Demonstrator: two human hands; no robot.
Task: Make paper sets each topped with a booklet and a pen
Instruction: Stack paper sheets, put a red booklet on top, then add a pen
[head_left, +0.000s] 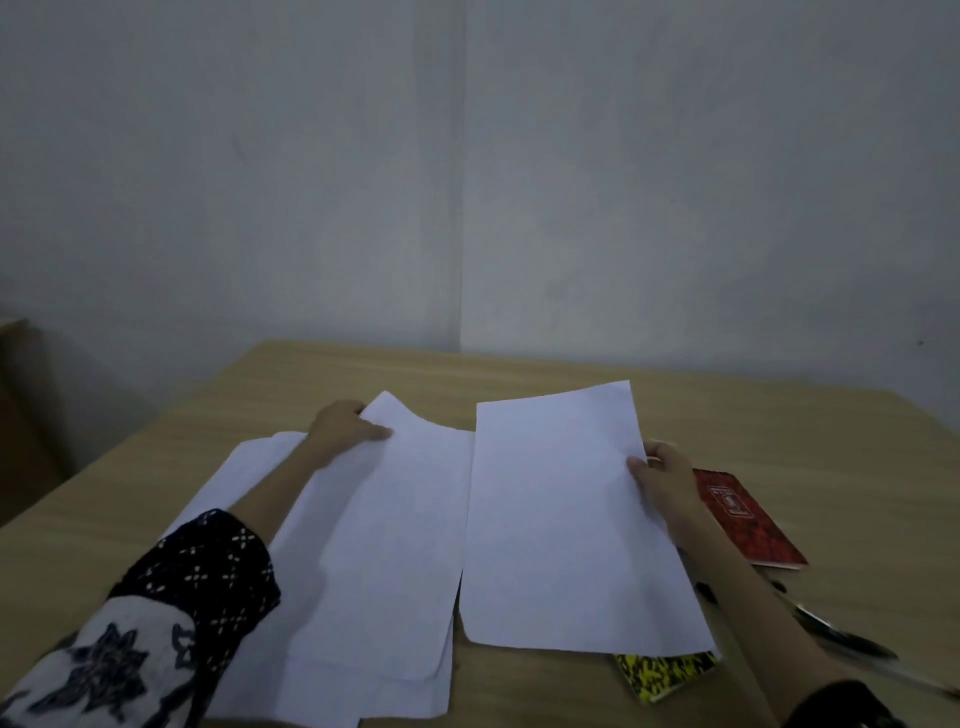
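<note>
Two white sheets are held over a wooden table (519, 374).

The left hand (345, 426) is stretched forward, its fingers pinched on the far corner of a sheet (400, 519) lifted from the loose paper pile (249, 467). The right hand (667, 480) is closed on the right edge of a second sheet (566, 519). A red booklet (748, 514) is seen just beyond the right hand; a yellow booklet (662, 673) is partly covered by the second sheet; dark pens (841, 636) are partly hidden by the right forearm.
</note>
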